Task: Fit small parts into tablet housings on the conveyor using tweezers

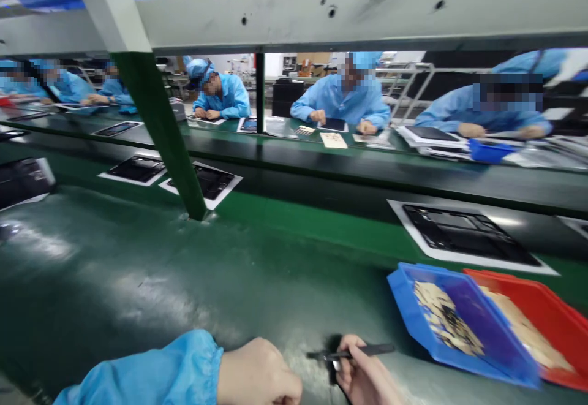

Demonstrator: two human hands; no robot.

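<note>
In the lower middle of the head view, my left hand rests low over the green bench, its blue sleeve coming in from the left. Its fingers curl inward, and whatever they may hold is hidden. To the right of it, my right hand is closed around black tweezers, which lie nearly level with the tip toward the left. Nearest to this hand stands a blue bin of pale pieces with some dark ones among them. A red bin with more pale pieces adjoins it.
Beyond the bins, a dark tablet-like housing lies on a white sheet; similar panels lie farther left. A green post rises from the bench to a pale overhead beam. Several co-workers in blue sit across the line.
</note>
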